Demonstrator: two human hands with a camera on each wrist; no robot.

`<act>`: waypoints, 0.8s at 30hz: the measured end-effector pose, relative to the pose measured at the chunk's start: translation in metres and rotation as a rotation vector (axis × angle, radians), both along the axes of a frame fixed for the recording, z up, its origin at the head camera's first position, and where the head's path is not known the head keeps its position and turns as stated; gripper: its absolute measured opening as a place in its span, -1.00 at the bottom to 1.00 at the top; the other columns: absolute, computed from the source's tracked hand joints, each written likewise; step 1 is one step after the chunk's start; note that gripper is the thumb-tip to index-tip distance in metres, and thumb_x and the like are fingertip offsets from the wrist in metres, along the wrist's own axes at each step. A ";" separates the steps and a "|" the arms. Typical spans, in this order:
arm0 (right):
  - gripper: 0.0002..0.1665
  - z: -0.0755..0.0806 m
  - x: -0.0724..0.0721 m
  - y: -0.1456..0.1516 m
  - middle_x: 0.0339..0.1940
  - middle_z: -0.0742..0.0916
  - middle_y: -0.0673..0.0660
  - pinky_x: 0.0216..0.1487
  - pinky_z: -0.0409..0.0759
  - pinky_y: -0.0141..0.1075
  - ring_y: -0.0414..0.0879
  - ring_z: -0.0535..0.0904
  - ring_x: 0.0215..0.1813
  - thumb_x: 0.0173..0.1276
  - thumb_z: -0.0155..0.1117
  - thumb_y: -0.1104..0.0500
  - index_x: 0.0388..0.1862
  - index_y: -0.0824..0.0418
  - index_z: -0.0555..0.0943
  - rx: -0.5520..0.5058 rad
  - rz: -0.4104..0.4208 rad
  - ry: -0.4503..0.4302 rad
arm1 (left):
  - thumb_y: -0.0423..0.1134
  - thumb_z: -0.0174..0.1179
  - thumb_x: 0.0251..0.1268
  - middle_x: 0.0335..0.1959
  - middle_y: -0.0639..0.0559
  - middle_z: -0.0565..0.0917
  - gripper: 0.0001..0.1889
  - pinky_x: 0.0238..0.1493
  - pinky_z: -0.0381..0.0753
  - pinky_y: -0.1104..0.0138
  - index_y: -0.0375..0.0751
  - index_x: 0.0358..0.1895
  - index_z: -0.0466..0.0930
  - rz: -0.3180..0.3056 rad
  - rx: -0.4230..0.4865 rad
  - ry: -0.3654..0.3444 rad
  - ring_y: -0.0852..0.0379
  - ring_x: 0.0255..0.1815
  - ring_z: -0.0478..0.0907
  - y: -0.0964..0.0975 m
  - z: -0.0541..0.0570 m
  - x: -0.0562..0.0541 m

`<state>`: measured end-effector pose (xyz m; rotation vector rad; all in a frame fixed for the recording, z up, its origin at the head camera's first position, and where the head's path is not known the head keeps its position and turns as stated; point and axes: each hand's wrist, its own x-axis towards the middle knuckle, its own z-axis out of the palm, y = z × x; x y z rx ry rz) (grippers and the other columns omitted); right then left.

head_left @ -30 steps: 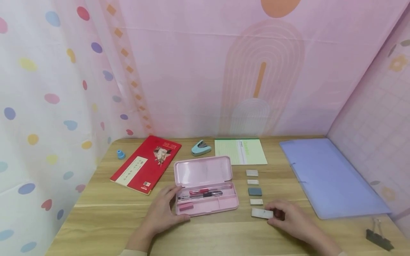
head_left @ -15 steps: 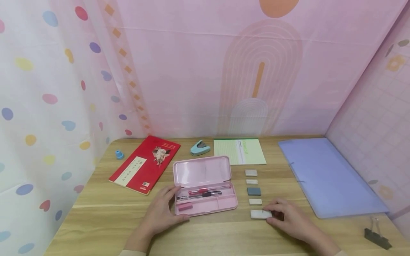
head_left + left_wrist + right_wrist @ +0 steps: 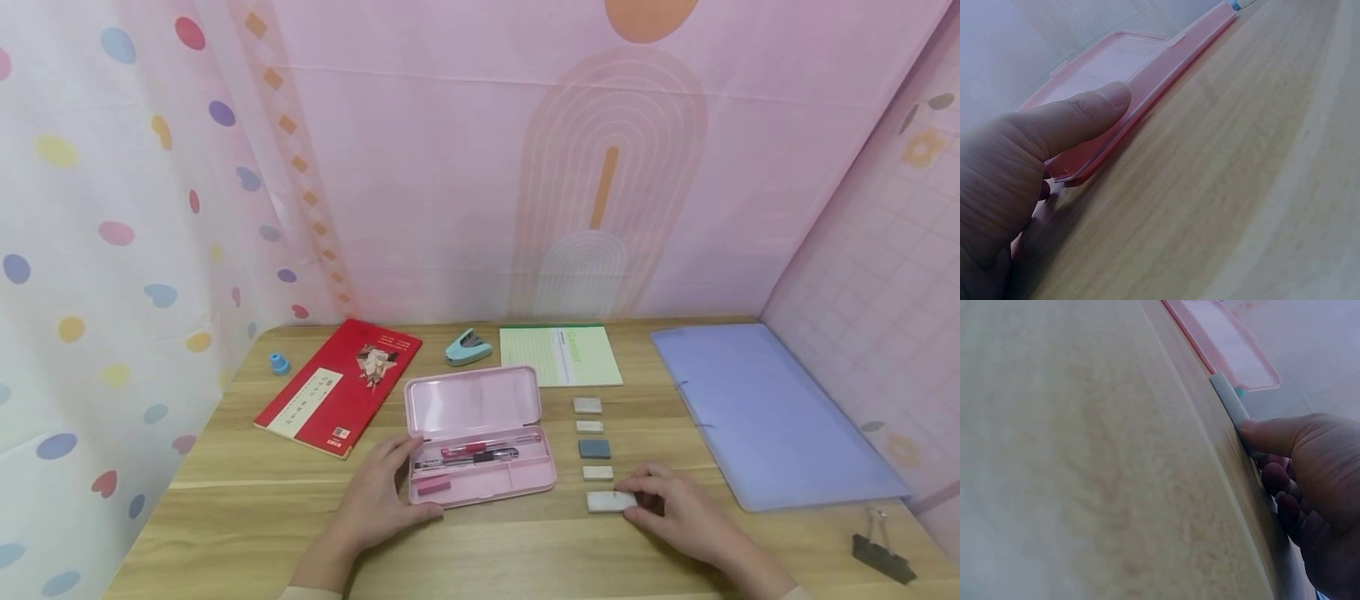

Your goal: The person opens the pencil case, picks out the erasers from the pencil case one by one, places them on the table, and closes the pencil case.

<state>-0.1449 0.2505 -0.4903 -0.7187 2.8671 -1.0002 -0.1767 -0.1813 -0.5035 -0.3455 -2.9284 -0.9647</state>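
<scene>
An open pink pencil case (image 3: 534, 477) lies on the table with its lid (image 3: 474, 402) tipped back. Inside are a red pen (image 3: 491, 446), a black pen (image 3: 468, 458) and a small pink eraser (image 3: 433, 484). My left hand (image 3: 378, 496) holds the case's left end, thumb at the front and fingers at the back corner. To the right, my right hand (image 3: 678, 510) pinches the right end of a white eraser (image 3: 606, 502) on the table. Beyond it runs a column of a small white eraser (image 3: 597, 473), a blue-grey eraser (image 3: 595, 449) and two more pale erasers (image 3: 588, 427).
A red booklet (image 3: 341, 387) and a blue cone-shaped piece (image 3: 279, 363) lie at left. At the back are a light-blue stapler (image 3: 468, 347) and a green notepad (image 3: 562, 356). A blue folder (image 3: 776, 417) and a black binder clip (image 3: 882, 557) lie at right.
The white eraser in my right hand has straightened slightly, in line below the other erasers. My left hand keeps its hold on the pencil case; the head view has shifted a little.
</scene>
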 end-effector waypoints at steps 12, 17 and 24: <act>-0.63 0.010 -0.003 -0.003 -0.32 0.57 -0.24 -0.37 0.54 -0.43 -0.35 0.46 -0.35 0.23 0.40 0.02 0.01 0.03 0.66 -0.048 -0.063 0.048 | 0.37 0.49 -0.44 0.27 0.12 0.40 0.07 0.18 0.48 0.01 0.08 0.35 0.39 -0.006 -0.004 0.021 0.10 0.28 0.29 0.000 0.000 0.001; -0.71 0.040 -0.014 -0.042 -0.35 0.62 -0.21 -0.39 0.55 -0.42 -0.36 0.49 -0.36 0.22 0.42 0.12 -0.07 0.10 0.69 -0.069 -0.036 0.150 | 0.36 0.50 -0.44 0.27 0.14 0.38 0.07 0.18 0.49 0.02 0.11 0.36 0.38 -0.008 0.013 0.001 0.11 0.28 0.27 -0.002 0.001 0.001; -0.77 0.051 -0.035 -0.152 -0.20 0.70 -0.16 -0.12 0.57 -0.39 -0.32 0.57 -0.18 0.30 0.33 0.06 -0.07 0.02 0.69 0.020 0.277 0.175 | 0.38 0.49 -0.44 0.29 0.15 0.38 0.09 0.22 0.45 0.02 0.09 0.37 0.37 -0.029 0.020 0.011 0.10 0.30 0.27 -0.002 0.000 0.000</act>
